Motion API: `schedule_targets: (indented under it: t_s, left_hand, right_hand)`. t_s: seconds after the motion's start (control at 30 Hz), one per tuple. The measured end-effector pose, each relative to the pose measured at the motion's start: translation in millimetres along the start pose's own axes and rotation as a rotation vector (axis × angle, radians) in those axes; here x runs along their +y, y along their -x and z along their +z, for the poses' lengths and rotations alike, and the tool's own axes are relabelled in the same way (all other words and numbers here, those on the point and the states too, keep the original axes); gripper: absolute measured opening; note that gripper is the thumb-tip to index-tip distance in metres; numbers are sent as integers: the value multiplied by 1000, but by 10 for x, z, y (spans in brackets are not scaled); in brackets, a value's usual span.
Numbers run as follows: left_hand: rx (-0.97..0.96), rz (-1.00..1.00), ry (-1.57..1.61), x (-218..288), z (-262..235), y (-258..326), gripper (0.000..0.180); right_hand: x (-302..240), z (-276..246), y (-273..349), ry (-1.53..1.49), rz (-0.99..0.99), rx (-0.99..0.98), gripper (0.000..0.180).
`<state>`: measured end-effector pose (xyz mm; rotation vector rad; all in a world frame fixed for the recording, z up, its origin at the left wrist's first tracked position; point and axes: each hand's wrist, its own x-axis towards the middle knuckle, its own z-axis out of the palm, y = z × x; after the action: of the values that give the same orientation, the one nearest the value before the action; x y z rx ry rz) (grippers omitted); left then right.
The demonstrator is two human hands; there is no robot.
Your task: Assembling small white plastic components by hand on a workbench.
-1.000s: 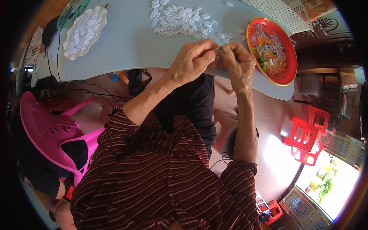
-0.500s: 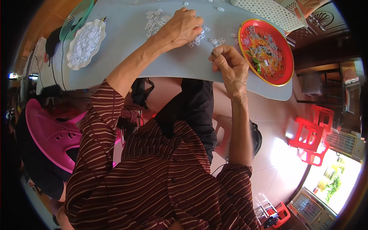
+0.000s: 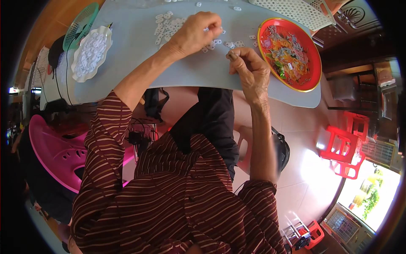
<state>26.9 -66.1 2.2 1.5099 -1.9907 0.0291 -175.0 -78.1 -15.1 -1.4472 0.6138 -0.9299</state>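
Small white oval pieces with two dark holes (image 3: 171,28) lie scattered on the grey-blue table, several of them near my hands. My left hand (image 3: 196,34) is closed above them, fingers curled; a bit of white shows by its fingers, but whether it is held I cannot tell. To the right, my right hand (image 3: 252,72) pinches with thumb and forefinger near the table's front edge. Whatever is in that pinch is too small to make out. Beside it stands a round red tray (image 3: 311,78) with a gold rim, holding many thin grey metal bits (image 3: 285,42) and a white piece.
A scalloped white dish (image 3: 80,76) heaped with white pieces stands at the left, beside a green mesh basket (image 3: 80,25). White perforated baskets (image 3: 292,9) sit at the far right. A pink chair (image 3: 53,152) and red stools (image 3: 341,146) stand around the table.
My left hand has turned slightly, and its fingers have shifted over the white pieces. My right hand remains pinched beside the tray. The whole view has shifted a little.
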Motion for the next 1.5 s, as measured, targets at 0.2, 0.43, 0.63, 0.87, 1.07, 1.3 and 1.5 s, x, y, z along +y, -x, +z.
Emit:
schedule_targets:
  t_s: [0.2,0.43,0.63,0.87,1.07,1.3,1.5]
  left_hand:
    - [-26,-499,1024,294,-110,109,22]
    - [-122,-490,742,416,-112,133,20]
    - [-235,-476,666,503,-72,187,22]
    - [10,-409,969,478,101,289,16]
    - [104,-423,923,521,112,263,19]
    - [98,-412,1013,447,54,128,24]
    - [-61,-414,909,421,-39,48,23]
  right_hand:
    - [-12,4,20,-65,0,58,12]
    - [-8,-6,-7,-211,-66,119,13]
    - [-50,19,-6,-167,-63,47,14]
    - [-25,14,-12,-200,-77,65,15]
    - [27,-7,-5,-171,-68,83,13]
    - [3,21,-3,-152,-78,64,14]
    - [-12,16,6,-132,-45,72,15]
